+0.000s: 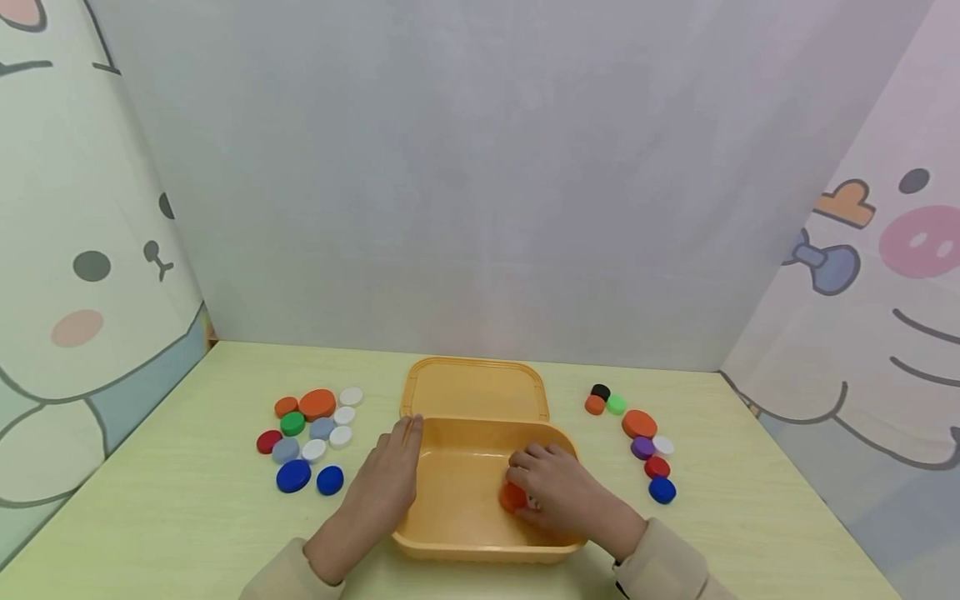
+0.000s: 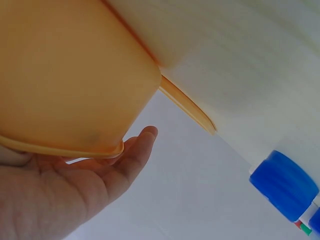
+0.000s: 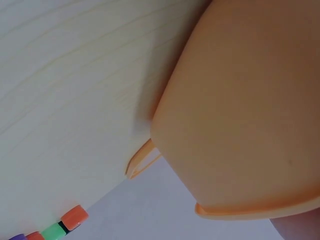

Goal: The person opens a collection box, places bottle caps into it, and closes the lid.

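Note:
An orange-yellow plastic box [image 1: 457, 552] stands at the table's front middle. My left hand [image 1: 386, 475] rests along its left rim, fingers straight and pointing away from me. In the left wrist view the palm [image 2: 65, 200] lies against the rim. Inside the box, toward its right side, my right hand [image 1: 558, 492] reaches down with bent fingers and grips a red-orange bottle cap [image 1: 513, 498]. Something white shows beside that cap under the hand. In the right wrist view the box wall [image 3: 240, 110] hides most of this hand.
Behind the box lies its flat lid [image 1: 476, 390]. Left of it, several bottle caps are spread out, among them a large blue cap [image 1: 293, 476] and a green cap [image 1: 292, 423]. More caps run down the right side, including a purple cap [image 1: 642, 447] and a black cap [image 1: 600, 391].

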Demonstrator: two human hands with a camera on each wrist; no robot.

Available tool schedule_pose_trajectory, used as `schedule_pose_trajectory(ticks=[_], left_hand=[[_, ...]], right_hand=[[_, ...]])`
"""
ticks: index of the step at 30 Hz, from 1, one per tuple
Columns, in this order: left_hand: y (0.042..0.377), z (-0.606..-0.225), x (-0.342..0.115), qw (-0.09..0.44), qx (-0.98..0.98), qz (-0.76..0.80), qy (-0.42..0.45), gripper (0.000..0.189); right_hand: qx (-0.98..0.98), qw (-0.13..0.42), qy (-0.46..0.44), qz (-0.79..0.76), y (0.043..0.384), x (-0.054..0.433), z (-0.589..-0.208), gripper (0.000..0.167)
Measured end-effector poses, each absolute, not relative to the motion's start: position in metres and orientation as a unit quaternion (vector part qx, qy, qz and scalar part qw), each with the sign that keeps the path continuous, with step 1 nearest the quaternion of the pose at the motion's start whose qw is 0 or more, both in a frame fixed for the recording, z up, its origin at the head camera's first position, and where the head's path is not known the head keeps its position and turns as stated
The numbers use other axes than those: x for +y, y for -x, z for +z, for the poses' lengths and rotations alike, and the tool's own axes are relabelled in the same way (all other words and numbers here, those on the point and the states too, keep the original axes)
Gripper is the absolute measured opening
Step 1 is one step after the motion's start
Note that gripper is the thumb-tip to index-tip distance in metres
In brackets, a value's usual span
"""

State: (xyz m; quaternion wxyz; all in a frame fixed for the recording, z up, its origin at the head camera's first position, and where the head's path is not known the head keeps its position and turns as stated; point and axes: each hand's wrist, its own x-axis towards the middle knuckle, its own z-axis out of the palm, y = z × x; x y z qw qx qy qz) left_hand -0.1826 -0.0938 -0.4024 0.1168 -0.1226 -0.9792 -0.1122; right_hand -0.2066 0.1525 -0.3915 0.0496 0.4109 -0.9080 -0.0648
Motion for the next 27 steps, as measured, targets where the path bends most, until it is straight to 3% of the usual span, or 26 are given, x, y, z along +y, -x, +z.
schedule_pose_trajectory(ticks=[9,20,27], left_hand=[[0.182,-0.402,-0.094,0.113,-0.980,-0.115,0.119,0.057],[0.182,-0.401,-0.093,0.105,-0.981,-0.118,0.116,0.058],[0.181,-0.401,-0.094,0.109,-0.980,-0.117,0.120,0.058]], right_hand=[[-0.911,0.040,-0.409,-0.038,0.206,0.155,-0.384,0.029],[-0.921,0.066,-0.383,-0.033,0.211,0.169,-0.369,0.033],[-0.926,0.112,-0.358,-0.036,0.216,0.185,-0.359,0.035]])
